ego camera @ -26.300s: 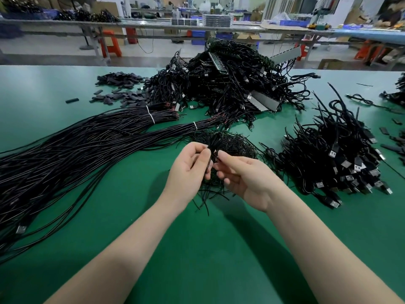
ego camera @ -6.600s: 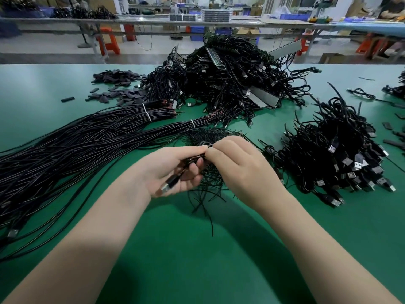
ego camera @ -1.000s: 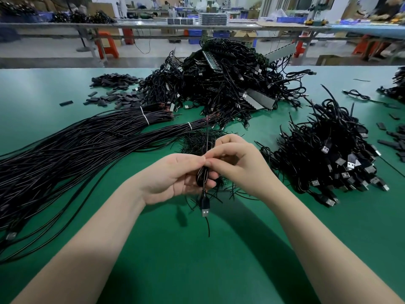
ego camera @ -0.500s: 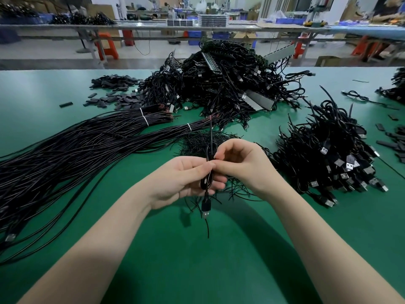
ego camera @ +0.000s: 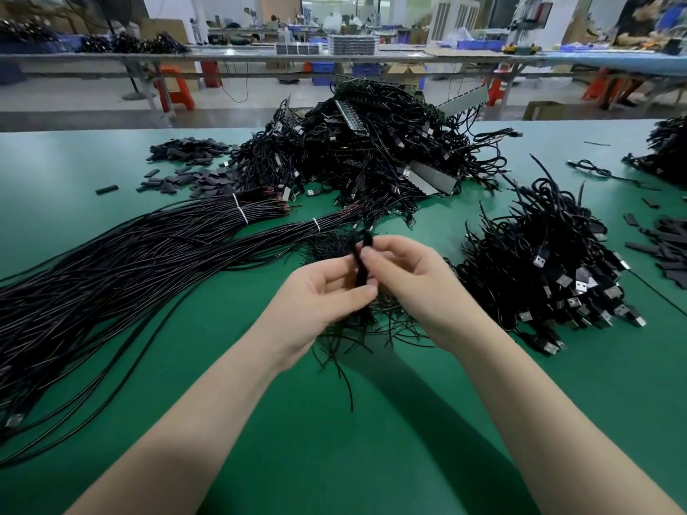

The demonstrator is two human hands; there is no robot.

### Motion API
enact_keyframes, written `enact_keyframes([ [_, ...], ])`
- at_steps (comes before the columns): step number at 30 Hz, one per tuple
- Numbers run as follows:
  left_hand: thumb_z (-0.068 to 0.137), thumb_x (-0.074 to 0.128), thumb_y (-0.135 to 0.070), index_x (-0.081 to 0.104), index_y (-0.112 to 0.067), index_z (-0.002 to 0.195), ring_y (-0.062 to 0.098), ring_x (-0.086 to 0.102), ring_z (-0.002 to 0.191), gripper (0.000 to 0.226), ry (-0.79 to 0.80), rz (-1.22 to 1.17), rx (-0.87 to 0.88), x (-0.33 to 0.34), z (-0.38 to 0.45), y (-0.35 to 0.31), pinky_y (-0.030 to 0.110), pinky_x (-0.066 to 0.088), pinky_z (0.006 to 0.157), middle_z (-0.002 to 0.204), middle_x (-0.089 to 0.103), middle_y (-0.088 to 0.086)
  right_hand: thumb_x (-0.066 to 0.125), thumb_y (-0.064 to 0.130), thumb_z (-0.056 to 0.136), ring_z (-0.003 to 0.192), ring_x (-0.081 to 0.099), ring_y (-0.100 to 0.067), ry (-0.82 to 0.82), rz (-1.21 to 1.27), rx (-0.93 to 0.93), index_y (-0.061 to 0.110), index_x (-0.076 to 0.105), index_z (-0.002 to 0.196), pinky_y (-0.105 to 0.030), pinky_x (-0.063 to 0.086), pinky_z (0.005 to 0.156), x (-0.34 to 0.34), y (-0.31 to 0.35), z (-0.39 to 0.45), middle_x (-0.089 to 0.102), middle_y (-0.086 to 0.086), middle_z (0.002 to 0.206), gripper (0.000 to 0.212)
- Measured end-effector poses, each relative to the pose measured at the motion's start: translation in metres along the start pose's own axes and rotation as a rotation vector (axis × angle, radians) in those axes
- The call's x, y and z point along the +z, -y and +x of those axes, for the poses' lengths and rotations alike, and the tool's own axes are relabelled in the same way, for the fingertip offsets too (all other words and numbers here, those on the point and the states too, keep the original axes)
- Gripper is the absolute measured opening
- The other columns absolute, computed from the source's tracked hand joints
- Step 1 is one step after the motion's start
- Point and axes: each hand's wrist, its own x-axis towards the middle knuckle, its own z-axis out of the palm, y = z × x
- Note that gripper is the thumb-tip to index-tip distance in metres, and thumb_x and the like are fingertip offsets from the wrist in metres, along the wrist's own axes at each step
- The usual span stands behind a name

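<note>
The hands, left hand point(ego camera: 327, 296) and right hand point(ego camera: 410, 278), pinch one black cable point(ego camera: 360, 271) over a cable-strewn green table point(ego camera: 371, 462) in a workshop.

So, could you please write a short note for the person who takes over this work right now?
Left hand: grips the lower part of the folded cable.
Right hand: pinches the same cable near its top.
Loose thin ties lie under both hands. Long straight cables lie on the left, the pile of bundled cables on the right.
Done: this cable is folded. Whether a tie is on it, I cannot tell.
Left: probably tie it, add it to the right pile, then take the next straight cable.
</note>
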Motion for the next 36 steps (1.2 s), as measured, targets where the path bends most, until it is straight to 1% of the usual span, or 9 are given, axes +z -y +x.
enact_keyframes([
  [4,0.091,0.064,-0.006,0.061,-0.03,0.122,-0.001,0.06,0.115,0.039,-0.183,0.148,0.14,0.006,-0.004,0.0,0.015,0.046,0.098,0.123,0.067,-0.014,0.055,0.028,0.097,0.068,0.065,-0.01,-0.476,-0.25,-0.161,0.023,0.067,0.098,-0.032,0.055,0.064,-0.033,0.032,0.003,0.071,0.006,0.075,0.013],
  [6,0.094,0.059,-0.007,0.059,-0.029,0.129,-0.007,0.058,0.115,0.042,-0.339,0.347,0.205,0.002,-0.004,0.01,0.013,0.044,0.1,0.124,0.063,-0.02,0.052,0.036,0.097,0.055,0.056,-0.011,-0.727,-0.719,-0.269,0.023,0.069,0.108,-0.03,0.039,0.046,-0.073,0.046,0.009,0.064,0.009,0.067,0.024],
  [8,0.095,0.054,-0.006,0.057,-0.028,0.133,-0.009,0.053,0.118,0.044,-0.466,0.565,0.27,-0.007,-0.004,0.022,0.01,0.04,0.101,0.125,0.059,-0.023,0.048,0.037,0.098,0.079,0.06,-0.03,-0.883,-1.239,-0.168,0.017,0.068,0.113,-0.03,0.035,0.059,-0.114,0.045,0.018,0.068,-0.009,0.082,0.033],
  [11,0.095,0.051,-0.008,0.057,-0.028,0.134,-0.01,0.044,0.12,0.045,-0.543,0.838,0.295,-0.026,-0.006,0.039,-0.001,0.029,0.097,0.128,0.053,-0.022,0.041,0.05,0.099,0.132,0.033,-0.046,-0.725,-1.436,0.35,0.016,0.044,0.141,-0.058,0.036,0.099,-0.15,0.023,0.027,0.042,-0.025,0.141,0.055],
  [13,0.095,0.051,-0.008,0.056,-0.029,0.135,-0.009,0.043,0.121,0.045,-0.548,0.87,0.243,-0.037,-0.007,0.048,0.005,0.031,0.101,0.13,0.053,-0.02,0.046,0.068,0.088,0.133,0.032,-0.047,-0.603,-1.307,0.548,0.019,0.019,0.152,-0.059,0.036,0.101,-0.164,0.012,0.028,0.03,-0.023,0.149,0.085],
  [18,0.094,0.051,-0.007,0.056,-0.027,0.135,0.002,0.052,0.119,0.046,-0.583,0.748,0.138,-0.045,0.0,0.055,0.024,0.04,0.103,0.127,0.057,-0.016,0.064,0.08,0.064,0.124,0.043,-0.047,-0.414,-1.336,0.668,0.014,0.011,0.15,-0.051,0.042,0.097,-0.178,0.019,0.042,0.034,-0.03,0.141,0.12],
  [23,0.094,0.051,-0.006,0.057,-0.025,0.134,0.002,0.055,0.117,0.045,-0.577,0.705,0.089,-0.048,0.001,0.058,0.013,0.038,0.091,0.126,0.06,-0.014,0.07,0.066,0.073,0.12,0.047,-0.047,-0.455,-1.36,0.664,0.005,0.026,0.142,-0.05,0.042,0.096,-0.188,0.013,0.052,0.041,-0.03,0.134,0.102],
  [30,0.093,0.051,-0.004,0.06,-0.025,0.131,0.002,0.056,0.113,0.044,-0.567,0.732,0.096,-0.05,0.003,0.061,0.01,0.038,0.087,0.123,0.062,-0.013,0.066,0.063,0.079,0.127,0.039,-0.046,-0.497,-1.34,0.633,0.013,0.021,0.145,-0.058,0.039,0.103,-0.194,-0.003,0.058,0.04,-0.025,0.138,0.095],
  [36,0.093,0.051,-0.005,0.061,-0.026,0.129,0.001,0.056,0.113,0.043,-0.577,0.742,0.144,-0.046,-0.004,0.06,0.017,0.04,0.094,0.122,0.062,-0.013,0.042,0.096,0.06,0.14,0.025,-0.044,-0.418,-1.342,0.765,0.012,0.005,0.153,-0.059,0.021,0.114,-0.198,0.014,0.06,0.028,-0.019,0.154,0.13],
])
